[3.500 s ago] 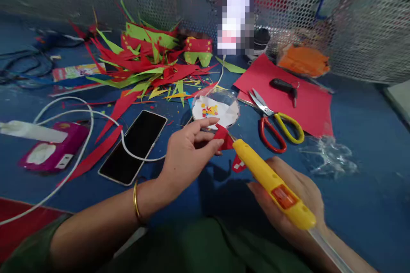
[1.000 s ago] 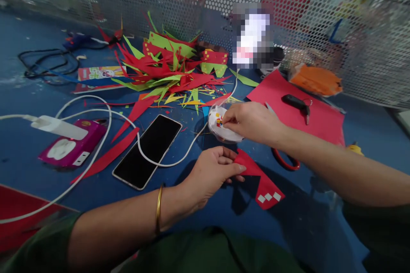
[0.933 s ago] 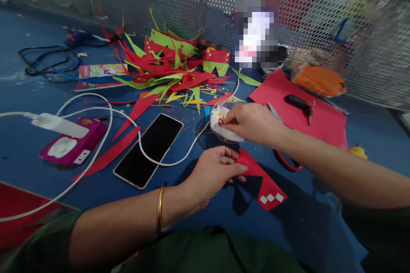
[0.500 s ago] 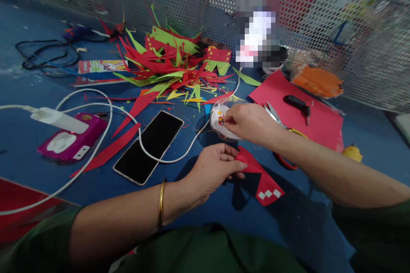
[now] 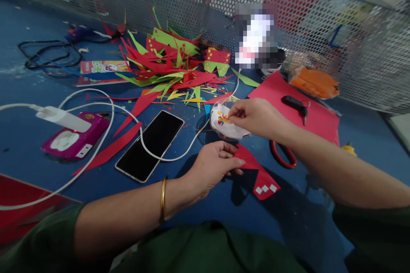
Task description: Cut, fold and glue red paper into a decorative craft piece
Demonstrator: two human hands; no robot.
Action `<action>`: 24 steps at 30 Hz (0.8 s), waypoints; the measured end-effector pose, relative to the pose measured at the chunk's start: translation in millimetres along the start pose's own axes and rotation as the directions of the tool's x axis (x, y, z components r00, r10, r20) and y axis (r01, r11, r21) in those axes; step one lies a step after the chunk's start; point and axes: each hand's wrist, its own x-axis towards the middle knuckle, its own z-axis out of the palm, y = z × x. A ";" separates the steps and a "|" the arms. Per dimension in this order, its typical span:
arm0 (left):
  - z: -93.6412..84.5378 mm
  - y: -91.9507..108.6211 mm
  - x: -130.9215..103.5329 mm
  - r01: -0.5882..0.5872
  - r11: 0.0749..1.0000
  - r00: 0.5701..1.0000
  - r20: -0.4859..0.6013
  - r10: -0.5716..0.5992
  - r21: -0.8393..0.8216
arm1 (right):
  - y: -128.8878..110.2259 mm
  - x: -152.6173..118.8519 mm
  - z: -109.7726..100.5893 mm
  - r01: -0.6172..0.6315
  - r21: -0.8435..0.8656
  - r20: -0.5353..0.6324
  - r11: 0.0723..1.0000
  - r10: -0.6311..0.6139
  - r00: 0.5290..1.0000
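My left hand pinches one end of a folded red paper piece between thumb and fingers. Three white squares sit in a row near the paper's free end. Above it, a round clear plastic container has a white top carrying small red, yellow and blue paper bits. Over that top my right hand is closed in a pinch, its fingertips at the bits. Whatever lies between those fingertips is too small to make out.
A black-screened phone lies left, crossed by a white cable. Further left stands a purple power socket. Red and green paper strips pile up behind. Red paper, keys and red-handled scissors are at right.
My right hand has shifted slightly right over the white top, uncovering more of the coloured bits. My left hand keeps its hold on the red paper, nearly unmoved.
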 end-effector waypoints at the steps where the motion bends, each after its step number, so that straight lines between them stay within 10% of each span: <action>1: -0.4 -0.2 0.1 -0.006 1.000 1.000 0.003 0.006 0.005 | 1.6 -1.7 -3.6 -0.018 0.105 0.016 0.994 0.016 1.000; 13: -0.3 -0.7 1.4 -0.124 0.991 0.992 0.017 0.123 0.053 | -1.9 -79.5 -20.3 -0.181 0.776 0.093 0.604 0.175 0.980; 19: 1.9 -1.6 0.7 -0.196 0.972 0.980 -0.007 0.199 0.127 | 6.0 -122.9 -0.3 -0.119 0.738 -0.113 0.664 0.295 0.949; 24: -1.1 -5.4 3.0 -0.281 0.928 0.956 -0.018 0.294 0.246 | 12.4 -135.2 17.6 -0.144 0.718 -0.058 0.681 0.265 0.963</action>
